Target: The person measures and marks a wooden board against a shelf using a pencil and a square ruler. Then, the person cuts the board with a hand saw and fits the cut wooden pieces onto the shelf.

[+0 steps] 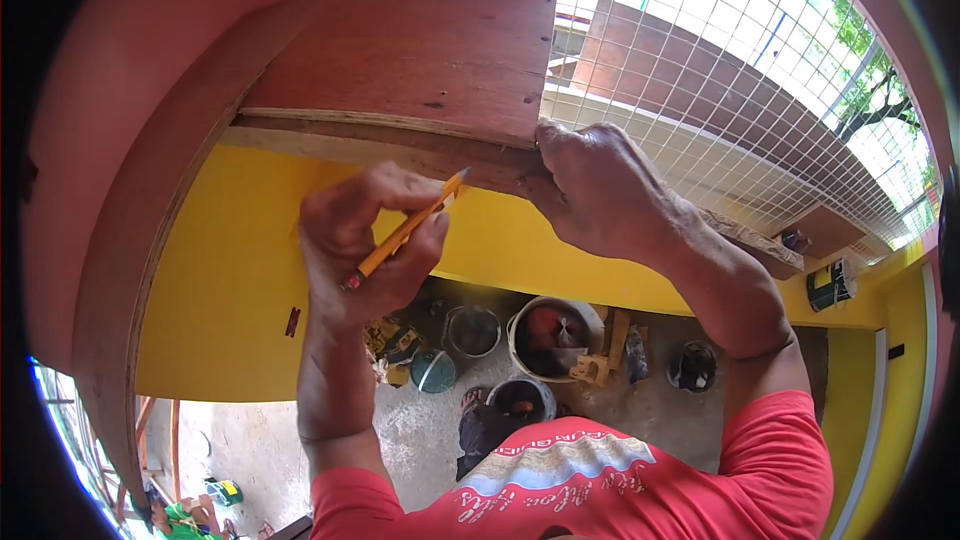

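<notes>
Below the reddish panel [400,55], your left hand [338,230] clasps a yellow pencil [400,238]. Set apart, your right hand [610,185] curls at the panel's corner, its grip unclear.

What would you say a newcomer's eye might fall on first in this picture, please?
Most likely the yellow pencil in the left hand, near the centre, its tip pointing up and to the right. Next might come the right hand at the lower right corner of the reddish-brown board, beside the white wire mesh. The red shirt at the bottom also stands out.
</notes>
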A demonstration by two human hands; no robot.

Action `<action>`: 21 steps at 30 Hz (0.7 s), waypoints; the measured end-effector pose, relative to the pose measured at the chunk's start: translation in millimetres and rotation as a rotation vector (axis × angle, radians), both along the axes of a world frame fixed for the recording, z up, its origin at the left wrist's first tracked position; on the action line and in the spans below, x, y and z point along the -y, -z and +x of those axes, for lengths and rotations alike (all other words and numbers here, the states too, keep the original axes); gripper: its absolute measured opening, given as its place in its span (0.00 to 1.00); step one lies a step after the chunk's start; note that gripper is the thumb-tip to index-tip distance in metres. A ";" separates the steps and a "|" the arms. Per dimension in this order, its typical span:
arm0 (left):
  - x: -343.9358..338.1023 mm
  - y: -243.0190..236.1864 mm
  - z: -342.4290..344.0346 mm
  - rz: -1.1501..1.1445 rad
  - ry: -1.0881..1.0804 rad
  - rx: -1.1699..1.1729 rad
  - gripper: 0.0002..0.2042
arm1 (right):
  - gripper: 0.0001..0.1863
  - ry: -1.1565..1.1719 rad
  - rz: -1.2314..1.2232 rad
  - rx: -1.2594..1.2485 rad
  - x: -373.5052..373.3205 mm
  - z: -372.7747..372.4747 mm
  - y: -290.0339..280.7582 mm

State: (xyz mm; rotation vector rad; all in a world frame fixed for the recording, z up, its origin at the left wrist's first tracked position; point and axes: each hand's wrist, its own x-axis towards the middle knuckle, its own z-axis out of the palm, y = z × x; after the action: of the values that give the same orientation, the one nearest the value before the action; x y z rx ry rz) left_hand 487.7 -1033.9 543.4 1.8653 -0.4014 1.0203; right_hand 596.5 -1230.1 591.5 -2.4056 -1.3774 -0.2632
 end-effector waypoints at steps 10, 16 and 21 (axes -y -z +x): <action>-10.5 -38.5 31.9 0.279 0.025 -0.094 0.02 | 0.20 -0.030 0.000 0.018 -0.9 -5.1 -1.4; -4.3 -43.0 39.2 0.259 -0.009 -0.207 0.03 | 0.21 -0.039 0.033 0.021 -0.5 -1.2 1.4; -0.8 -49.4 35.9 0.250 -0.021 -0.274 0.03 | 0.18 -0.044 0.037 -0.016 -1.7 0.2 3.0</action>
State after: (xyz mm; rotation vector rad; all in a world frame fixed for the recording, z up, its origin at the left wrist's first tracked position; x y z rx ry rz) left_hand 523.6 -1033.0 592.8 2.2027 -0.3591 0.7391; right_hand 596.7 -1228.4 588.4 -2.3395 -1.4037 -0.2560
